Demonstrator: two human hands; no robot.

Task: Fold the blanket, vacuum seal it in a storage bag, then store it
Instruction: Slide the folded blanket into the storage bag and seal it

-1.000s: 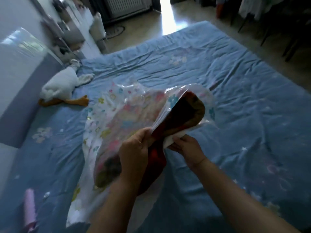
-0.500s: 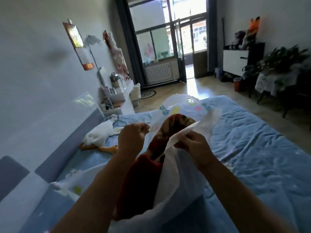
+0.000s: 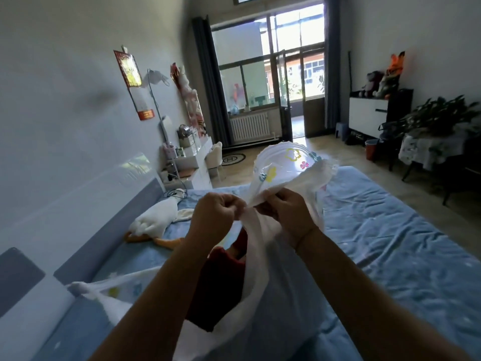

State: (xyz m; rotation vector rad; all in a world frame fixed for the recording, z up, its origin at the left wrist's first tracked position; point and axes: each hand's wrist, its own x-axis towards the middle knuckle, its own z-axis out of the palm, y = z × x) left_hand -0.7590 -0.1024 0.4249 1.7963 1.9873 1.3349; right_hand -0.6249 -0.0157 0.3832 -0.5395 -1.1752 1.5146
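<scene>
A clear storage bag printed with coloured flowers is lifted above the blue bed. A dark red folded blanket sits low inside it, partly hidden by my forearms and the white plastic. My left hand pinches the bag's mouth edge between curled fingers. My right hand pinches the same edge just to the right, knuckles almost touching the left hand. The bag's upper flap arcs away beyond both hands.
A white stuffed goose lies on the bed by the grey headboard at left. A cluttered white side table stands beyond it. A cabinet with toys and a plant table line the right wall.
The view has tilted up from the bed to the room. Both hands have raised the bag and come together on its mouth edge; the blanket has slid lower inside.
</scene>
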